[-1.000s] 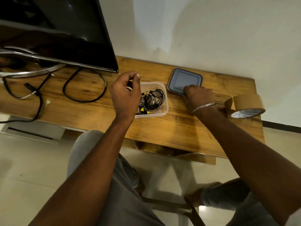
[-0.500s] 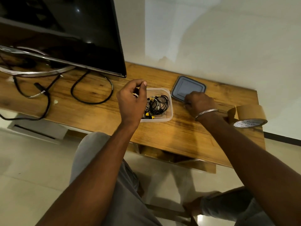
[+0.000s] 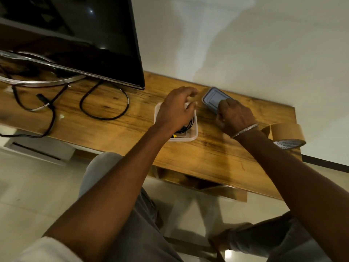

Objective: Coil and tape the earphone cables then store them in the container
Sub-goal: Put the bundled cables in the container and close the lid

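- Left hand [image 3: 174, 112]: hovers over the container [image 3: 194, 136], fingers loosely curled and blurred; whether it grips anything I cannot tell.
- Right hand [image 3: 233, 116]: fingers grasping the near edge of the grey lid [image 3: 213, 98], just right of the container.
- Earphone cables [image 3: 186, 127]: coiled inside the container.
- Tape roll [image 3: 287, 134]: on the bench [image 3: 207, 154], well right of the container.

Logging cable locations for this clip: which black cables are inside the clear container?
The coiled earphone cables under the left hand, inside the container. The looped black cable lies on the wooden table.
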